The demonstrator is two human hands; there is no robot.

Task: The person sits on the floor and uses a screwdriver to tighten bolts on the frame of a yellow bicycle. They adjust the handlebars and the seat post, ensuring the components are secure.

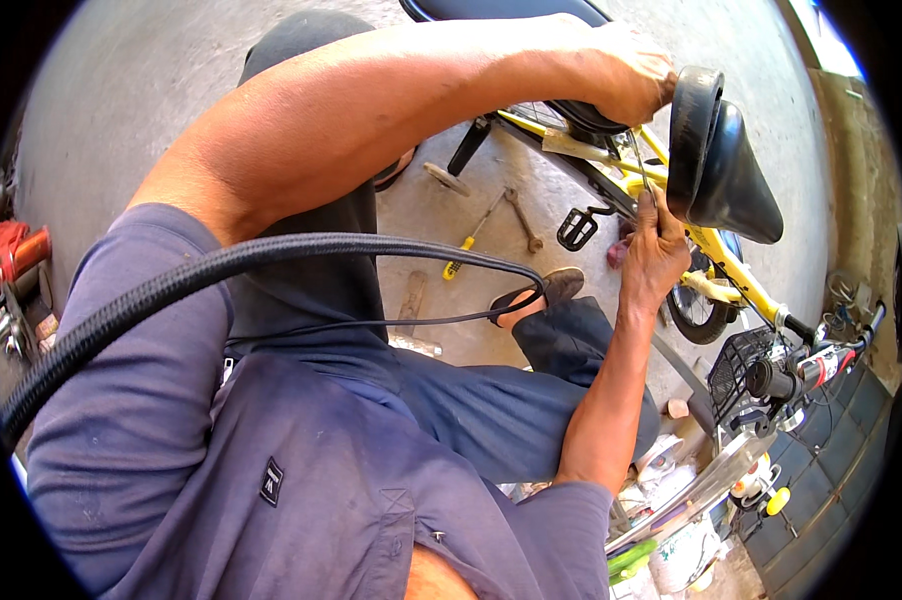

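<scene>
So, here we go: the right hand (657,245) pinches a thin metal rod (640,158) just beside the black saddle (736,180) of the yellow bicycle (739,274). Up at the rod's top end, the left hand (633,78) curls over, fingers largely hidden, so I cannot tell its grip. Down on the floor (121,110), a wrench (522,220) lies beside a yellow-handled screwdriver (459,260), near the black pedal (577,230).
</scene>
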